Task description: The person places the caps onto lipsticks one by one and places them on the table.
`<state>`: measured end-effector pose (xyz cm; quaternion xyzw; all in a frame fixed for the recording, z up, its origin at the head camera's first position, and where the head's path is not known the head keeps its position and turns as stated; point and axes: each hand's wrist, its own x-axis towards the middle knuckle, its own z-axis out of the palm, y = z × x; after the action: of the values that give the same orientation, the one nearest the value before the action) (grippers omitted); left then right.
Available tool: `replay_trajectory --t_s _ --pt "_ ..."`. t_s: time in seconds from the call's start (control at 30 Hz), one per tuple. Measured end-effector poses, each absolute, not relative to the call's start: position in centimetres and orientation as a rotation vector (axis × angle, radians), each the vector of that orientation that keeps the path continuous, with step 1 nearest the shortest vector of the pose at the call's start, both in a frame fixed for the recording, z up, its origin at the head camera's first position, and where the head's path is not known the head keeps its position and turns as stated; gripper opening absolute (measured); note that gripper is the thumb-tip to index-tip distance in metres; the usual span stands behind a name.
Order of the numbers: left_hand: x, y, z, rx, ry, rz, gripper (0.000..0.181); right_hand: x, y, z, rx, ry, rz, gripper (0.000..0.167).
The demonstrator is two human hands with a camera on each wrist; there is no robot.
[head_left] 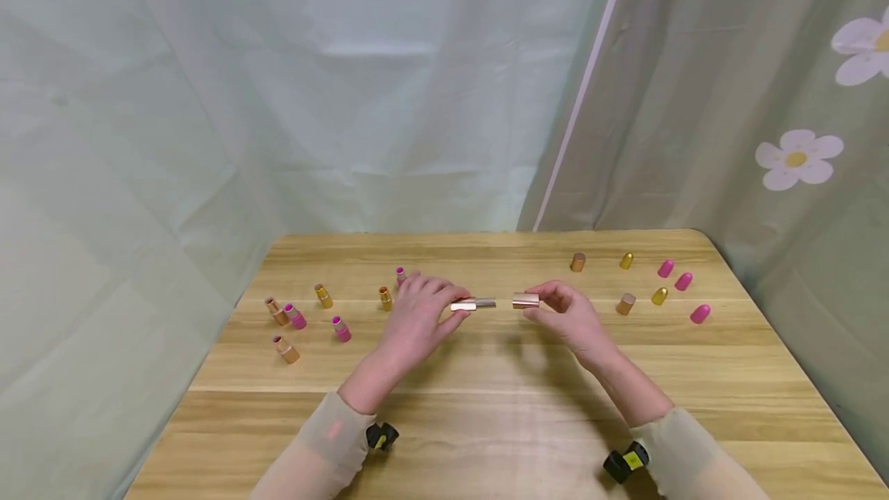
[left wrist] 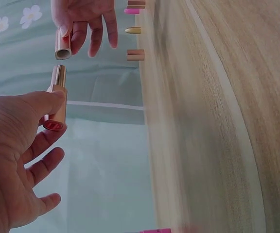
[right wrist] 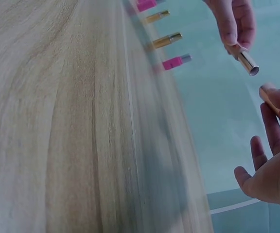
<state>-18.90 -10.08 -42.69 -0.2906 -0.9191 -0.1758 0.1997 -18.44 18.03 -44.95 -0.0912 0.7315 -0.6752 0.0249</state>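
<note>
Above the middle of the table, my left hand (head_left: 419, 316) pinches a rose-gold lipstick base (head_left: 472, 305) between thumb and fingers, its silver inner tube pointing right. Facing it, my right hand (head_left: 575, 324) pinches a rose-gold lipstick cap (head_left: 525, 300). A small gap separates the two parts, which lie roughly in line. In the left wrist view the cap (left wrist: 62, 47) shows its hollow mouth toward the base (left wrist: 57, 104), whose lower end looks red. The right wrist view also has the base (right wrist: 246, 61) and the cap (right wrist: 270, 100) apart.
On the left of the wooden table (head_left: 458, 438) stand several uncapped lipsticks, among them a pink one (head_left: 341, 329), a gold one (head_left: 323, 296) and a rose-gold one (head_left: 285, 349). Several caps stand on the right, including a pink cap (head_left: 700, 314) and a rose-gold cap (head_left: 626, 303). Curtains hang behind.
</note>
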Motion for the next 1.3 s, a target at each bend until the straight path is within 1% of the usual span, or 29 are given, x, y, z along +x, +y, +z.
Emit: replay_trajectory --t_s 0.37,0.53,0.77,1.0,1.3 --pt "-18.7 -9.7 -42.5 -0.854 -2.578 -0.506 0.023 -18.2 17.1 -44.7 -0.325 2.236 -2.036 0.029" --pt "-18.8 -9.4 -42.7 -0.863 -2.56 -0.523 0.023 -18.1 16.7 -44.8 -0.349 2.213 -2.05 0.033" --pt "-18.6 -9.3 -42.8 -0.867 -2.55 -0.544 0.025 -18.2 16.5 -44.8 -0.289 2.183 -2.086 0.046" --pt "-18.6 -8.9 -42.9 -0.863 -2.558 -0.566 0.027 -18.2 16.3 -45.0 -0.271 2.199 -2.071 0.04" --pt "-18.6 -8.5 -43.0 -0.871 -2.545 -0.58 0.028 -18.2 15.8 -45.2 -0.269 2.194 -2.073 0.041"
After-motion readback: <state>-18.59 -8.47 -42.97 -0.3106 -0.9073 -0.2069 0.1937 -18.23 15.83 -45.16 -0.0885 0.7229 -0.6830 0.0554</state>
